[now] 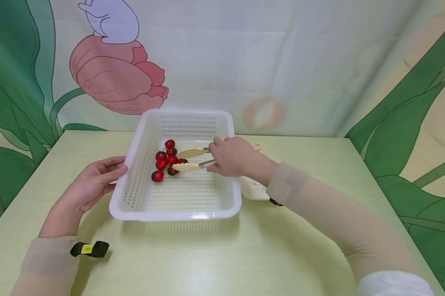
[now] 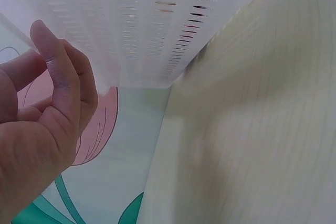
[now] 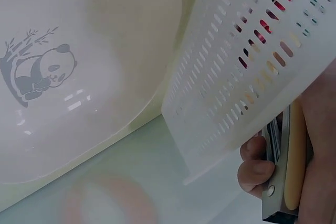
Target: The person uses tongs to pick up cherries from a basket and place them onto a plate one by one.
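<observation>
A white plastic basket [image 1: 174, 218] with slotted walls holds a cluster of red cherries [image 1: 161, 164] left of its middle. My left hand [image 1: 93, 181] pinches its left rim, thumb on top and fingers beneath. Curled fingers [image 2: 65, 72] show against the basket's outer wall in the left wrist view. My right hand [image 1: 233, 154] reaches over the right rim and grips a pair of metal tongs [image 1: 207, 164]. Their cream tips lie apart at the right side of the cherries. In the right wrist view, the tongs' metal handle [image 3: 281, 177] passes through my grip.
Right of the basket, partly under my right forearm, lies a white dish [image 3: 121, 51] with a panda drawing. The pale wooden table [image 1: 193, 259] ends at a curtain [image 1: 300, 74] printed with flowers and leaves.
</observation>
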The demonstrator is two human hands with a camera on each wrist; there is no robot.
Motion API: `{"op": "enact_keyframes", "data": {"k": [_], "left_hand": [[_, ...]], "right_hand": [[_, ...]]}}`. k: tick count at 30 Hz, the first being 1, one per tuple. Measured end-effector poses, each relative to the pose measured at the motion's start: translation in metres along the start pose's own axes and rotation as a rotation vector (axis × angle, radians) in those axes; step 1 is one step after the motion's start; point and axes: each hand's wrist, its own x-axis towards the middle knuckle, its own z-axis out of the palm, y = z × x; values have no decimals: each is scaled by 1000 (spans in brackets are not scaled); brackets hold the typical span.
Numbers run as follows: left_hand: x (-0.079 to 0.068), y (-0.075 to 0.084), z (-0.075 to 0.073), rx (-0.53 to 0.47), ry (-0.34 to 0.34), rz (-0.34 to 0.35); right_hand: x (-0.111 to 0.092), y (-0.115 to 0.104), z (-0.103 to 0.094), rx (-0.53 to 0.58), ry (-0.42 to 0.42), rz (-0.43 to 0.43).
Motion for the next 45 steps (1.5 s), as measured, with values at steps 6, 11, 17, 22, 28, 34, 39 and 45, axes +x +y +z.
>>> {"op": "enact_keyframes", "data": {"k": [6, 11, 17, 22, 28, 34, 39, 45], "left_hand": [[0, 0, 0, -10, 0, -4], [0, 0, 0, -3, 2, -6], [0, -1, 0, 4, 4, -1], [0, -1, 0, -7, 3, 2], [-1, 0, 0, 3, 8, -2], [0, -1, 0, 4, 8, -10], [0, -2, -1, -1, 9, -9], [1, -1, -1, 4, 7, -7]], "right_hand": [[2, 0, -4, 26, -33, 41], [4, 0, -6, -5, -60, 48], [8, -2, -6, -27, -61, 34], [10, -5, -6, -51, -65, 29], [10, -4, -5, -46, -60, 37], [8, -2, -4, 8, -45, 44], [5, 2, -2, 77, -22, 64], [-1, 10, 0, 135, 41, 80]]}}
